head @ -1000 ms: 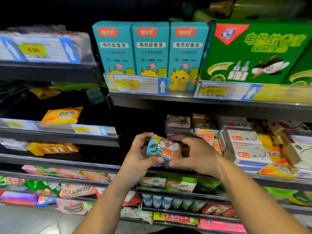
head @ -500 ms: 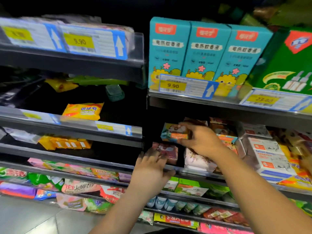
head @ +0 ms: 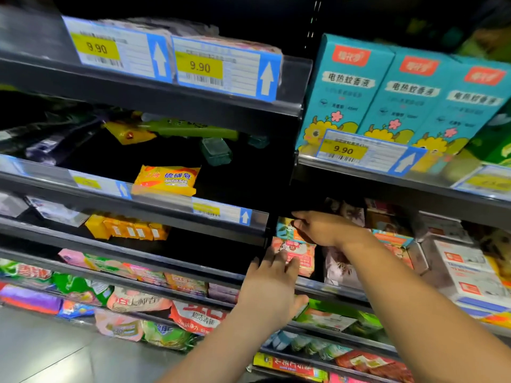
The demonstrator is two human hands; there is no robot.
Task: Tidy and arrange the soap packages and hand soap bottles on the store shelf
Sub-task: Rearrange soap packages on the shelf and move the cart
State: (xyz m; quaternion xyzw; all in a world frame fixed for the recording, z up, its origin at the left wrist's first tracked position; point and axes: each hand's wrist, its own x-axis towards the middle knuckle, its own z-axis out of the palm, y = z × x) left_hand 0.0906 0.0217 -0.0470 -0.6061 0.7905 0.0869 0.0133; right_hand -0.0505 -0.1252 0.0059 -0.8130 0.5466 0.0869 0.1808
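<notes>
My right hand [head: 323, 228] lies over a small blue and orange soap box [head: 286, 229] set on top of a pink soap box [head: 300, 254], at the left end of the middle right shelf. Its fingers curl round the blue box's front. My left hand [head: 272, 286] reaches up from below, straight fingers touching the lower front of the pink box. Pale wrapped soaps [head: 340, 266] and white soap boxes [head: 467, 272] fill the shelf to the right.
A yellow sulfur soap pack [head: 166, 180] lies alone on the dark left shelf [head: 166, 201], small yellow bars [head: 127, 229] below it. Teal boxes [head: 387, 103] stand on the upper right shelf. Bagged soaps [head: 138, 302] line the lower shelves. Grey floor [head: 41, 349] shows lower left.
The blue soap box went from both hands in front of the shelf onto the pink box. My left hand let go and dropped to the pink box. The view swung left.
</notes>
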